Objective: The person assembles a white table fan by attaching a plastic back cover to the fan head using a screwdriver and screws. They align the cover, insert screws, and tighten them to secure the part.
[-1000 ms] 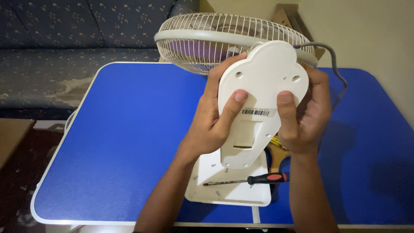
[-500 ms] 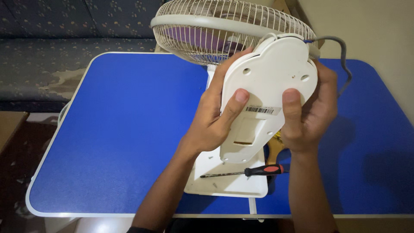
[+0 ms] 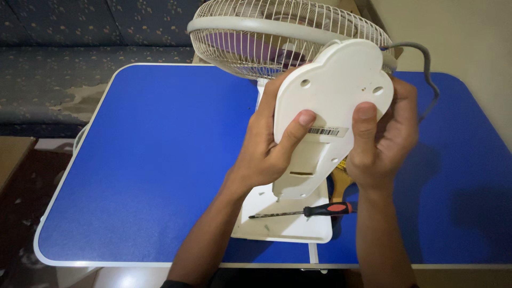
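Observation:
I hold a white fan's rear motor housing cover (image 3: 330, 85) above the blue table (image 3: 154, 165). My left hand (image 3: 269, 152) grips its left edge, thumb pressed on the back. My right hand (image 3: 381, 141) grips the right edge, thumb beside a barcode sticker. Behind the cover is the white wire fan cage (image 3: 256, 32) with purple blades inside. A grey cord (image 3: 424, 58) loops off to the right. Below my hands lies a white flat base plate (image 3: 288, 221) with a red-and-black screwdriver (image 3: 306, 211) resting on it.
A blue patterned sofa (image 3: 64, 58) stands behind the table. A wooden-handled object (image 3: 340, 184) lies partly hidden under my right hand. A beige wall (image 3: 464, 32) is at the right, and a brown box edge (image 3: 13, 154) at the far left.
Both hands have tipped the cover slightly, its top nearer the cage. My thumbs slid a little higher on the cover's back. The view itself has shifted slightly.

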